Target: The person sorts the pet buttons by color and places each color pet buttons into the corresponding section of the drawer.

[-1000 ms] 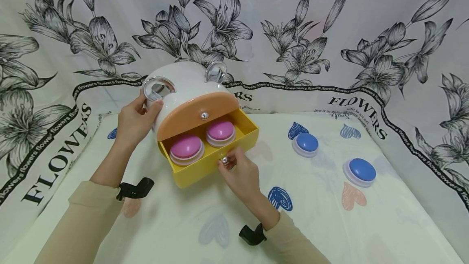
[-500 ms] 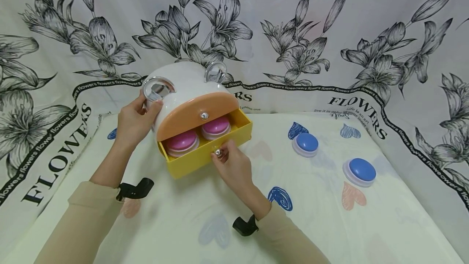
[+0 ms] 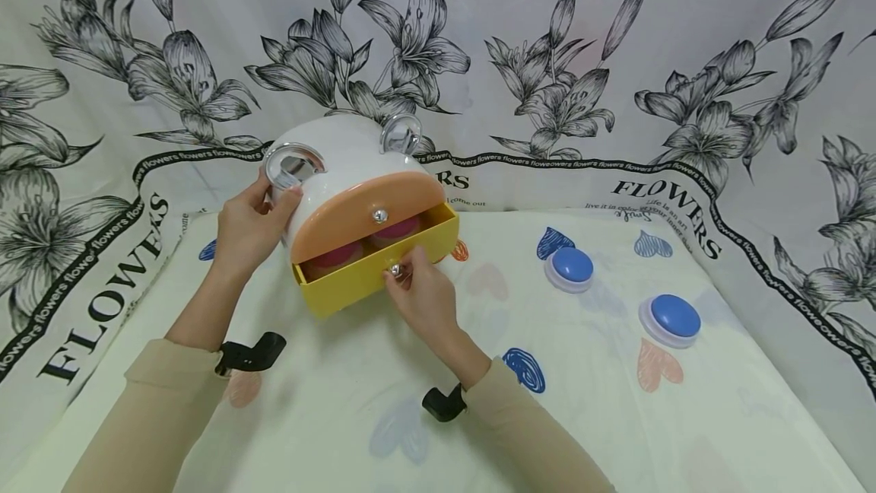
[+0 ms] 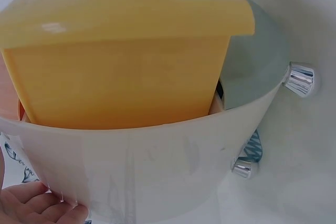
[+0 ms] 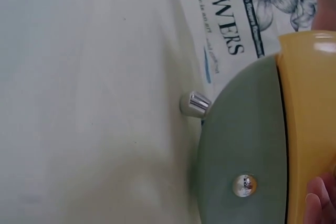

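So the right hand has the little silver knob pinched between thumb and fingers, right at the front of the yellow drawer. The left hand grips the side of the white case, thumb just below one of the shiny round pieces on top. The drawer sits partway out of the case, up between the two hands, with two pink buttons inside it, partly hidden under the orange front above. From the right wrist you can also see a green panel below the yellow drawer, with its own round knob, plus a silver foot underneath. Further out, well to the right of the right hand, two blue buttons lie on the heart-print cloth, one nearer to the hand than the other. Past both hands there's a flower-print backdrop hanging behind everything
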The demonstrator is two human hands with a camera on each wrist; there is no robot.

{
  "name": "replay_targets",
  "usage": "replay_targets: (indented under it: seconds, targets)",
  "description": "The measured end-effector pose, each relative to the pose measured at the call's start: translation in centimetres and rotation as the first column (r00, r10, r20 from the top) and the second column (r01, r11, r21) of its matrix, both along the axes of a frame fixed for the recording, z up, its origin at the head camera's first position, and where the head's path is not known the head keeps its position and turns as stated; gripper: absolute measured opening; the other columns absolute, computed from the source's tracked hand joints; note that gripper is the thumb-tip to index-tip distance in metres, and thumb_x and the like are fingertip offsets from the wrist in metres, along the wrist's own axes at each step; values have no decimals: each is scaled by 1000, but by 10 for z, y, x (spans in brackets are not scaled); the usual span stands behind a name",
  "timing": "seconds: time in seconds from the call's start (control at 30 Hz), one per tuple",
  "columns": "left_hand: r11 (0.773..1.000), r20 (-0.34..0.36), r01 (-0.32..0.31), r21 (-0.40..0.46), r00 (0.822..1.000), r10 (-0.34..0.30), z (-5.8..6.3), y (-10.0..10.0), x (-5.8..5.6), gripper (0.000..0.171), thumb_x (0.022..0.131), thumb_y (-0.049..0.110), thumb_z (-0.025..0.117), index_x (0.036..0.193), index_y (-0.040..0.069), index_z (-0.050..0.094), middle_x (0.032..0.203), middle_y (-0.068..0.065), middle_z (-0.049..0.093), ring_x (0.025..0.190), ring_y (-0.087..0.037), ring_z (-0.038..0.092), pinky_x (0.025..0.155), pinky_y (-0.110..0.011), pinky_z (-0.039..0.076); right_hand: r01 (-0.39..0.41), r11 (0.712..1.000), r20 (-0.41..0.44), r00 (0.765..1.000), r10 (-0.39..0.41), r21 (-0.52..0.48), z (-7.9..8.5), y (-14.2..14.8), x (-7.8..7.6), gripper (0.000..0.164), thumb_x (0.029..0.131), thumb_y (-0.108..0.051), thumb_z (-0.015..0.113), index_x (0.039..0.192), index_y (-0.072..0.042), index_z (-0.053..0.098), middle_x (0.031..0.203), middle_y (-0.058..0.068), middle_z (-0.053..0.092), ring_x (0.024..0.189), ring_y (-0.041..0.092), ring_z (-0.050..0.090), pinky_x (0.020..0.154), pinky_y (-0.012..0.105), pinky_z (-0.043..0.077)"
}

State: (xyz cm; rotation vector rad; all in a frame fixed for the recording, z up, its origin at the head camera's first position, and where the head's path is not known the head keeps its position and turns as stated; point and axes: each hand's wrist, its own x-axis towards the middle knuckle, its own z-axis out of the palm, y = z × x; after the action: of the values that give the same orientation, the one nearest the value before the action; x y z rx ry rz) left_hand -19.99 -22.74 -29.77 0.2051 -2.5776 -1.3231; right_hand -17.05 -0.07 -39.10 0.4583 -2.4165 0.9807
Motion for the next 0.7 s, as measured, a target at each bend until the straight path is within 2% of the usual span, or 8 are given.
replay_targets:
  seconds: [0.37,0.7]
  targets:
    - [1000,-14,23,5,1000,-23,0,-2,0,76,86,60,45,146,20,24,146,-11,33,125,-34,42,89,-47,47,11,998,-32,999,-9,68,3,-6,-11,27,81,-27,70,86,-12,48,68,-4,59,52,5,50,42,13,33]
    - [1000,3,21,15,1000,-21,0,-2,1,76,85,61,45,146,21,23,147,-10,32,126,-33,41,91,-45,46,-9,996,-8,1000,10,84,5,-14,-22,25,84,-26,67,88,-12,47,71,-3,58,56,6,53,42,12,34]
